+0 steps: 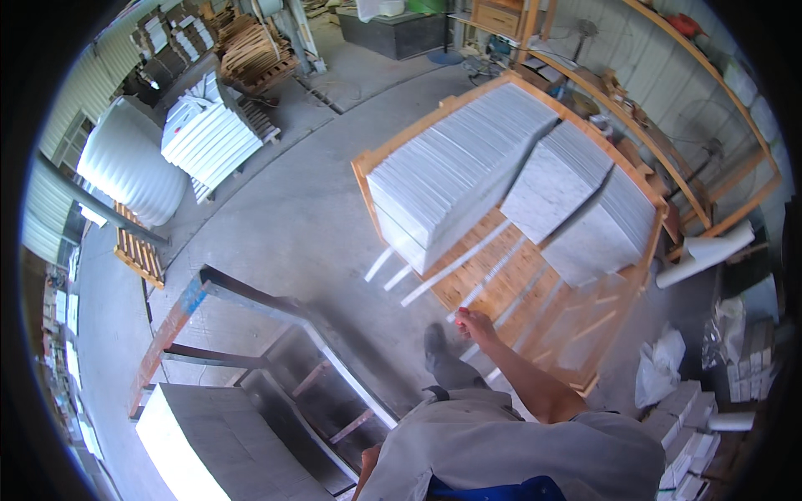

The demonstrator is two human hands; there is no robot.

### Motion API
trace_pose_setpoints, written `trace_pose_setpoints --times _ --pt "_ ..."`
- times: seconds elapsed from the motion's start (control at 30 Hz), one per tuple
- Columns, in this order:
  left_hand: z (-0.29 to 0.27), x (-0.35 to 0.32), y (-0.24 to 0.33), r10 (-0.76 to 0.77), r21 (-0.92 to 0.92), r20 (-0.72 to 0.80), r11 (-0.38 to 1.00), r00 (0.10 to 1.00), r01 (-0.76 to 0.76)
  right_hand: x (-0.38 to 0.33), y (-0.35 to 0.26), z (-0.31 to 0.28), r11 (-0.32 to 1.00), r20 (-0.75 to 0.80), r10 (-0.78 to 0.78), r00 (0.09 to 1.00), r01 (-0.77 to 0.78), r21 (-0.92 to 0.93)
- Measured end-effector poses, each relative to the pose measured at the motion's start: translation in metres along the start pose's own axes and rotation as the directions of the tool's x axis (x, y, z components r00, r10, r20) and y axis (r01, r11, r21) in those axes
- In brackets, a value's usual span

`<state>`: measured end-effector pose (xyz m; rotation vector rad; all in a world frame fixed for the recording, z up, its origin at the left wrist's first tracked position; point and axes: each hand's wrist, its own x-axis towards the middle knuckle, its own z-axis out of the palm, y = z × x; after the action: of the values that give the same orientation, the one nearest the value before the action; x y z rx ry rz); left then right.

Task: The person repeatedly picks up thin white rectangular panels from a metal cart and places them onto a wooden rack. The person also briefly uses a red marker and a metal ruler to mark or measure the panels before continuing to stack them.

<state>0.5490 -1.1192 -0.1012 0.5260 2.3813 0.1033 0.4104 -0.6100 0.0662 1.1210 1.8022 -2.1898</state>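
The right hand is curling its fingers by a white strip, pinch or not, can't tell; beyond them, slabs are standing on edge, likely bracing one another. Left hand is showing too little.

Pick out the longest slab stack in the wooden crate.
The leftmost stack: it runs visibly longer than the middle stack and the right stack.

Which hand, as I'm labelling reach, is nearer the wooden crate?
Right. The right hand is out by the open near side of the wooden crate; the left hand is farther away, beside the metal rack.
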Motion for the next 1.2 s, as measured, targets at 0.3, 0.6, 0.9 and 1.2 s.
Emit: trace_pose_setpoints --times 0.3,0.6,0.9,1.2 --pt "-0.196 0.067 0.046 -0.52 -0.926 0.371 -0.146 0.77 0.348 0.165 -0.123 0.036 0.959 -0.024 -0.241 0.97 0.234 -0.161" --pt "-0.121 0.092 0.0 -0.229 -0.398 -0.365 0.915 0.902 0.071 0.378 -0.179 0.037 0.597 -0.143 -0.627 0.766 0.354 -0.72" --pt "-0.289 0.205 -0.098 -0.592 -0.886 0.346 0.048 0.728 0.46 0.378 -0.157 0.058 -0.085 0.075 -0.551 0.831 0.034 -0.996" --pt "-0.411 0.242 -0.2 -0.508 -0.966 0.131 0.126 0.851 0.224 0.408 -0.175 0.052 -0.007 -0.09 -0.157 0.983 -0.092 -0.996"
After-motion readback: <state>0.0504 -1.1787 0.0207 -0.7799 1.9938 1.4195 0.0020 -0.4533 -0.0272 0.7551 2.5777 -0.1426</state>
